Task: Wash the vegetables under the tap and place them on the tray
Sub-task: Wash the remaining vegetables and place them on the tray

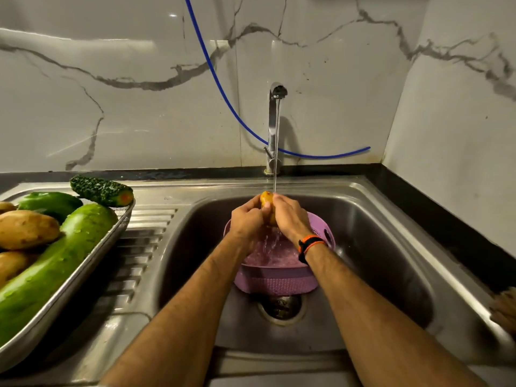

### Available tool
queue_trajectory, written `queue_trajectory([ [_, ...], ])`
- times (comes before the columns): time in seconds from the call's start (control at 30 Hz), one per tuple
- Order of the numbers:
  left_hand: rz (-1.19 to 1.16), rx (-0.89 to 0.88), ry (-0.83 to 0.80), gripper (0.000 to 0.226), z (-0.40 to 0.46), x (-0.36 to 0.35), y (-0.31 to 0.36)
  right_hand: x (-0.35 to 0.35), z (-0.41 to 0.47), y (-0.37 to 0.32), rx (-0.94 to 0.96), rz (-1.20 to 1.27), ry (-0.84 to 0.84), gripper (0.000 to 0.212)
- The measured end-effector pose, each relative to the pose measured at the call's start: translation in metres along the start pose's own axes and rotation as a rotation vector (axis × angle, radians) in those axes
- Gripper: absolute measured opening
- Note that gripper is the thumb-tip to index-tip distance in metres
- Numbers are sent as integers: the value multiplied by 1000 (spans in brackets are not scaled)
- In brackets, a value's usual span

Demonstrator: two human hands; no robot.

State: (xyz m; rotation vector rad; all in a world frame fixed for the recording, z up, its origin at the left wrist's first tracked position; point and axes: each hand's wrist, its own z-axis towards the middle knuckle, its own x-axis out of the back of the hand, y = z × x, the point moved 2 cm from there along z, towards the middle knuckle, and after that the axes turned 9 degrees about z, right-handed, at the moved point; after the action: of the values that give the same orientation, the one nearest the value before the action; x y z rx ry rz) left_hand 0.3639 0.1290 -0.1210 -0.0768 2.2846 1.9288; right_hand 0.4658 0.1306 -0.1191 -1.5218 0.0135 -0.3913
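Left hand: our left hand [247, 219] has its fingers curled round the left side of a yellow-brown potato [267, 203], gripping it.
Right hand: our right hand [289, 217] wraps its fingers over the right side of the same potato, gripping it too; a black and orange band [308, 245] sits on that wrist.
Potato: we hold it between both hands over the sink basin [377, 241], with only its top end showing above our knuckles.
Tap: the steel tap [275, 127] stands at the back edge of the sink, and its thin stream of water [276, 152] lands on the top of the potato.
Colander: a purple plastic colander [279, 279] sits in the basin right under our hands, water splashing into it; the drain [282, 307] shows just in front of it.
Tray: a steel tray [92, 252] rests on the ribbed draining board at the left side of the sink.
On the tray: a long green gourd [53, 263] lies along the tray's right rim, potatoes [26, 229] lie to its left, a green capsicum [49, 202] sits behind them, and a bumpy bitter gourd [102, 190] rests across the tray's back corner.
Wall: a blue hose [223, 90] hangs along the marble wall behind the tap.
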Motion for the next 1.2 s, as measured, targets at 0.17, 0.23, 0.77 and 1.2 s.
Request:
queue_trajectory([
  [0.17, -62, 43, -14, 33, 1, -8, 0, -7, 8, -8, 5, 71, 39, 37],
  [0.23, -102, 59, -34, 36, 0, -10, -2, -7, 13, -10, 5, 122, 54, 32],
  [0.77, -251, 72, 127, 36, 2, -23, -2, -14, 11, -11, 56, 230, 130, 29],
  [1.2, -264, 133, -20, 27, 0, -18, 0, -8, 21, -15, 3, 318, 53, 25],
])
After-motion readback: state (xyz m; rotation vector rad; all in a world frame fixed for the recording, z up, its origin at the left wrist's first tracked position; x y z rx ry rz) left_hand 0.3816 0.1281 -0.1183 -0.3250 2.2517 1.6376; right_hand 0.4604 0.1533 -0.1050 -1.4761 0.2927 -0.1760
